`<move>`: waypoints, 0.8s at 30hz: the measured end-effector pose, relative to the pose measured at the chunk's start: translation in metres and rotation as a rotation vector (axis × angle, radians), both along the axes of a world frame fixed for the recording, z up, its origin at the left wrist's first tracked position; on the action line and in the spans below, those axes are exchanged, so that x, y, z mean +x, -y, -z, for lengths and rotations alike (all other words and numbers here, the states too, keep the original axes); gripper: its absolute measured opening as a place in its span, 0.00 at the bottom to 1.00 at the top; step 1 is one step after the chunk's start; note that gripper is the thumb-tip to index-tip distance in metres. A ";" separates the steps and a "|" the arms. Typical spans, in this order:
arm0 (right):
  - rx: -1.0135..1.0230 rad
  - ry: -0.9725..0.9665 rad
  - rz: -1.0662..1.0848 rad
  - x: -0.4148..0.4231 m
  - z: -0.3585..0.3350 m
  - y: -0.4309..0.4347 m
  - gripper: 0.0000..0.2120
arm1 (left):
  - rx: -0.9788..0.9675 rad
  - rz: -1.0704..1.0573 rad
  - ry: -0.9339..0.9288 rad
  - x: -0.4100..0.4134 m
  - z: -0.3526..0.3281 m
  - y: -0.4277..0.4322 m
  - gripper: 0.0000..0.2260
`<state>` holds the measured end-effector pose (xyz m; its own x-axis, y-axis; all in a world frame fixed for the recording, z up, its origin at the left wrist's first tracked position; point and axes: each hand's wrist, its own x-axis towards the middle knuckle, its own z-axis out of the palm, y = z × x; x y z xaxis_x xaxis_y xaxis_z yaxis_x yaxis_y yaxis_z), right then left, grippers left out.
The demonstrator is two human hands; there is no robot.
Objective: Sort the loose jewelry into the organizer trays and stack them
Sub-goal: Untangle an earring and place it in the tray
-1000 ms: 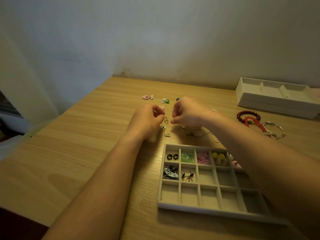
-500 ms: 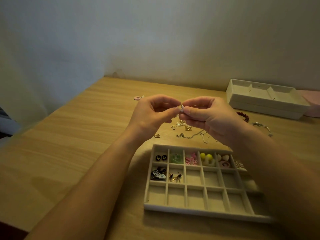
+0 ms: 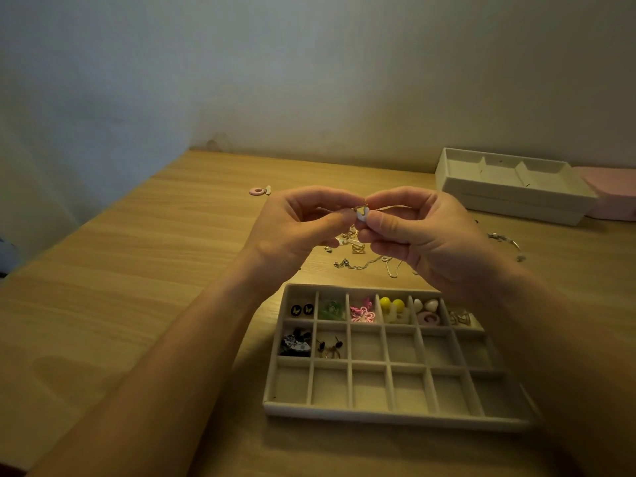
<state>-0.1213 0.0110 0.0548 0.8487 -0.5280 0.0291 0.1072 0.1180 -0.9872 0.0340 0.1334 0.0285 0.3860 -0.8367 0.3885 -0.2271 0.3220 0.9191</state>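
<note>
Vs 1 s ago: left hand [image 3: 296, 225] and right hand [image 3: 420, 232] up off the loose pile, now raised above it, fingertips meeting over the middle of the table [image 3: 137, 270]. Vs 0.5 s ago: same pose, barely shifted.

Left grip: thumb and forefinger pinching a small white earring [image 3: 362, 215], other fingers curled. Right grip: thumb and forefinger pinching the same earring from the other side. Glossy white, rounded, thin gold wire at the top; finer shape too small to tell.

On the table below the hands: gold ring [image 3: 358, 248], openwork band; thin silver chain [image 3: 364, 265] in a loose tangle; a few tiny gold bits. Pink ring earring [image 3: 257, 191] alone toward the far left edge, matte, flat. Silver bangle [image 3: 509, 241] toward the right edge.

Organizer tray [image 3: 395, 413] near the front edge, right of centre: beige, velvety, rectangular, grid of small cells. Far row, left to right:
- black round studs [image 3: 302, 309]
- green translucent piece [image 3: 331, 309]
- pink looped pieces [image 3: 363, 313]
- yellow balls [image 3: 392, 304]
- white hearts [image 3: 426, 306] with a pink ring
- wire pieces [image 3: 459, 317]

Middle row, two leftmost cells: blue-white patterned piece [image 3: 296, 342], dark studs [image 3: 329, 347] with gold hoops.

Second tray [image 3: 509, 197] at the far right corner: same beige, larger compartments, seam along its side wall. Pink box [image 3: 612, 194] just beside it at the right edge.
</note>
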 end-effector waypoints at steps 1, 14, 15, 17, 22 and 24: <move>-0.012 -0.002 -0.004 -0.001 -0.001 0.000 0.13 | 0.000 0.005 -0.002 0.000 0.000 0.000 0.08; -0.129 -0.011 0.030 -0.005 0.001 -0.003 0.13 | 0.065 0.030 -0.047 -0.004 0.002 0.002 0.06; -0.132 -0.011 0.032 -0.005 0.001 -0.003 0.13 | 0.067 0.036 -0.054 -0.004 0.002 0.002 0.06; -0.138 -0.012 0.032 -0.006 0.001 -0.003 0.12 | 0.069 0.043 -0.053 -0.003 0.002 0.002 0.06; -0.143 -0.020 0.019 -0.006 0.002 -0.003 0.11 | 0.074 0.047 -0.033 -0.001 0.002 0.001 0.08; -0.157 -0.026 0.018 -0.006 0.002 -0.003 0.12 | 0.075 0.045 -0.025 -0.001 0.002 0.002 0.09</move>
<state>-0.1273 0.0139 0.0531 0.8406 -0.5341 0.0908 0.0825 -0.0395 -0.9958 0.0325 0.1315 0.0266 0.3562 -0.8799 0.3144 -0.1902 0.2612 0.9464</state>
